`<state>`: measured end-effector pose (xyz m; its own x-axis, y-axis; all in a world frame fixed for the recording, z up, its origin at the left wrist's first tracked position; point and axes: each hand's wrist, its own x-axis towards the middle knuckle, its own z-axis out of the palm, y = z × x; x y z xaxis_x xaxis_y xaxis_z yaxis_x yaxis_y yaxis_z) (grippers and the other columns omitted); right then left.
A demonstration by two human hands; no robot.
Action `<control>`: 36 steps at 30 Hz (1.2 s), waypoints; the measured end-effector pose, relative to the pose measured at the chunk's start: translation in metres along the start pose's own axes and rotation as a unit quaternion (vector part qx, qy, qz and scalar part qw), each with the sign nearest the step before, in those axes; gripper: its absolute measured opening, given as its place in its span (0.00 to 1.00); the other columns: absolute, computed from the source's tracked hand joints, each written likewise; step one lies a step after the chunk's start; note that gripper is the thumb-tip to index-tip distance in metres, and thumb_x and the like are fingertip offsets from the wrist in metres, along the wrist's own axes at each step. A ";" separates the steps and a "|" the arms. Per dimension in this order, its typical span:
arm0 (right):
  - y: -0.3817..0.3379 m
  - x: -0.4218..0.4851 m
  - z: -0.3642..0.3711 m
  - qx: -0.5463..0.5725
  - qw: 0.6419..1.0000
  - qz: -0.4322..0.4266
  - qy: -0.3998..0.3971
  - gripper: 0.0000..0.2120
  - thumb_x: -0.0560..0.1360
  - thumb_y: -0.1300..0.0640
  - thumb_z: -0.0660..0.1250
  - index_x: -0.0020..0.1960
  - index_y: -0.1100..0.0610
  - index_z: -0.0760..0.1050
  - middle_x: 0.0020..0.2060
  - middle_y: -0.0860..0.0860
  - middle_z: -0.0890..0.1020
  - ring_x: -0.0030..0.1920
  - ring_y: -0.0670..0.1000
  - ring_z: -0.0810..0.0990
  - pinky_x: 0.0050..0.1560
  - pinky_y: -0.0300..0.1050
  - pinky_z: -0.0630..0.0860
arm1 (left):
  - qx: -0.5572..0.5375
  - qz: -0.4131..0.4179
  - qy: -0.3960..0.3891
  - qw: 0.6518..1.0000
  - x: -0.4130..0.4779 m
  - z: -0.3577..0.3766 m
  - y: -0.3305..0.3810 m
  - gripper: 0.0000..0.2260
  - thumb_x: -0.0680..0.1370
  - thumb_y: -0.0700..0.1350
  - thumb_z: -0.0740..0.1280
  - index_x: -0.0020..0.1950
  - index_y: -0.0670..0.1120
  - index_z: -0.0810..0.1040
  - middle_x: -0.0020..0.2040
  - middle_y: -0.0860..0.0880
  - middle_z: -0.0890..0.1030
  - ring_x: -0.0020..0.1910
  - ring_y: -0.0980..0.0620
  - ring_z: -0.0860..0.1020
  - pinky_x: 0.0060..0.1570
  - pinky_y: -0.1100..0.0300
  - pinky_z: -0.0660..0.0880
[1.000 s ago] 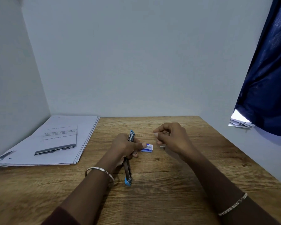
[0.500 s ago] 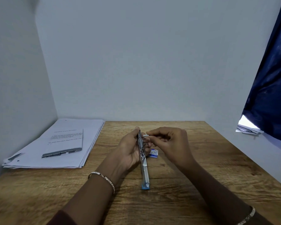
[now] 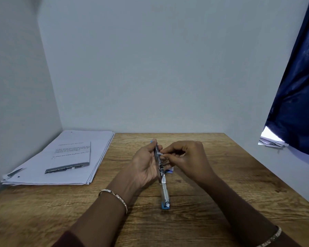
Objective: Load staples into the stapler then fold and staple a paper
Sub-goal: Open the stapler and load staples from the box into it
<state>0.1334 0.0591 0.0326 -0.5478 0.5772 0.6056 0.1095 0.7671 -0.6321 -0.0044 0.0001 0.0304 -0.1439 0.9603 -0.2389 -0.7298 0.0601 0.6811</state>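
We find the stapler [image 3: 163, 189] open above the bench [image 3: 221, 184], its long axis running straight away from the person. The left grip [image 3: 146, 164] is curled round its far half. The right grip [image 3: 185, 157], touching it from the right, pinches what appears to be a staple strip [image 3: 160, 153] at the channel. In our judgement, loading depends on aligning the strip with that axis.

Left hand [image 3: 146, 166] centre frame, palm inward, gripping stapler [image 3: 165, 191], right hand [image 3: 187, 157] beside it, fingertips pinching staples [image 3: 159, 153], forearms entering from below
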 end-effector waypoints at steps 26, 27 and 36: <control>0.003 0.003 -0.005 0.130 0.973 0.158 -0.111 0.07 0.70 0.68 0.78 0.47 0.62 0.87 0.40 0.56 0.89 0.41 0.53 0.89 0.45 0.50 0.86 | 0.042 -0.023 0.008 0.999 -0.005 0.002 -0.006 0.19 0.85 0.54 0.54 0.41 0.44 0.70 0.37 0.41 0.79 0.31 0.46 0.81 0.43 0.43 0.80; 0.003 0.002 -0.006 0.170 0.962 0.184 -0.113 0.06 0.69 0.70 0.78 0.46 0.65 0.86 0.39 0.58 0.89 0.40 0.54 0.89 0.42 0.50 0.86 | 0.042 -0.028 0.004 0.999 -0.005 0.003 -0.007 0.18 0.85 0.54 0.54 0.42 0.44 0.69 0.41 0.39 0.80 0.33 0.45 0.82 0.47 0.40 0.80; -0.001 0.000 -0.002 0.200 0.949 0.237 -0.061 0.04 0.71 0.70 0.76 0.46 0.66 0.85 0.31 0.53 0.86 0.30 0.46 0.85 0.29 0.39 0.80 | 0.008 -0.063 -0.040 0.997 -0.007 0.002 -0.009 0.26 0.85 0.53 0.54 0.70 0.32 0.70 0.63 0.32 0.80 0.56 0.37 0.82 0.58 0.32 0.74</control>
<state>0.1354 0.0590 0.0340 -0.6101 0.7756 0.1620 0.0574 0.2472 -0.9673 0.0046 -0.0065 0.0274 0.0027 0.9633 -0.2683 -0.7277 0.1859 0.6603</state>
